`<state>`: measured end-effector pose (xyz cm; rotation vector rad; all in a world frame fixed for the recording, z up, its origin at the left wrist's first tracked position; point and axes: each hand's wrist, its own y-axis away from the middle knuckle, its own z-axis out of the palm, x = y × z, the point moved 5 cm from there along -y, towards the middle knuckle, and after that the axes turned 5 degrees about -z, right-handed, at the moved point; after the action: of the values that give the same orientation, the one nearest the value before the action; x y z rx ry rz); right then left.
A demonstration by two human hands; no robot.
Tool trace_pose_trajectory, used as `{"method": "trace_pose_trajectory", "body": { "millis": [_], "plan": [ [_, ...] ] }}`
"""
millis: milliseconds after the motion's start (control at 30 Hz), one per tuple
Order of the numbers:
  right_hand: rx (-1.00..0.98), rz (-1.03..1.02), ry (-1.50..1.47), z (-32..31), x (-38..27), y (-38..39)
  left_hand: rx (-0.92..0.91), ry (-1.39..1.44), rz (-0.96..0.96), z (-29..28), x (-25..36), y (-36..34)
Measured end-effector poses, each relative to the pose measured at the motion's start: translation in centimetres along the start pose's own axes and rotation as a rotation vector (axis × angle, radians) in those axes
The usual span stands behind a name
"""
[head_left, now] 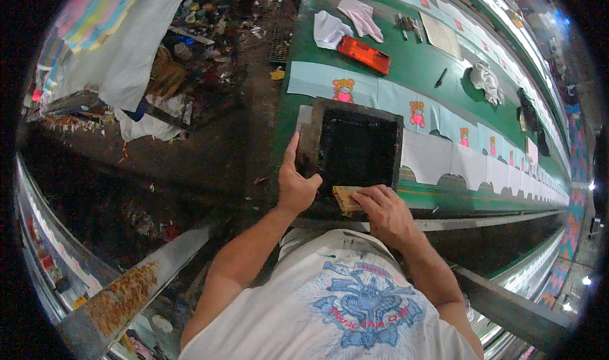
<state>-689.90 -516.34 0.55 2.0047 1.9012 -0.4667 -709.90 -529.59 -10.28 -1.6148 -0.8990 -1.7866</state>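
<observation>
A dark square printing screen [358, 145] lies on the long green table. My left hand [297, 185] grips the screen's left side, thumb at its inner edge and index finger along the outside. My right hand [380, 208] is closed on a wooden-handled squeegee [344, 199] at the near edge of the screen. Light blue cloth panels printed with pink bears [417, 114] run in a row behind the screen, and white cut panels [425, 160] continue to its right.
An orange tray [363, 55], cloths [358, 17], markers and a dark garment [530, 119] lie farther along the green table [419, 62]. A littered floor is at left, with hanging fabric [111, 43]. A rusty metal beam [120, 293] and another rail [514, 300] flank me.
</observation>
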Motion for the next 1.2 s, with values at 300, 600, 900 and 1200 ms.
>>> {"method": "trace_pose_trajectory", "body": {
  "millis": [300, 600, 900, 1200],
  "plan": [
    [-0.009, -0.018, -0.069, -5.0, 6.6, -5.9, -0.001, -0.069, -0.015, 0.2, 1.1, 0.0],
    [0.264, 0.043, 0.043, -4.4, 10.0, -9.9, -0.01, -0.083, 0.02, -0.3, 1.0, -0.2],
    [0.177, -0.022, 0.111, 1.0, 1.1, -2.0, 0.055, -0.335, 0.108, -0.2, 1.1, 0.0],
    [0.261, -0.046, -0.09, 1.2, 1.1, 3.0, 0.08, -0.406, 0.15, 0.9, 2.5, 0.3]
  ]
}}
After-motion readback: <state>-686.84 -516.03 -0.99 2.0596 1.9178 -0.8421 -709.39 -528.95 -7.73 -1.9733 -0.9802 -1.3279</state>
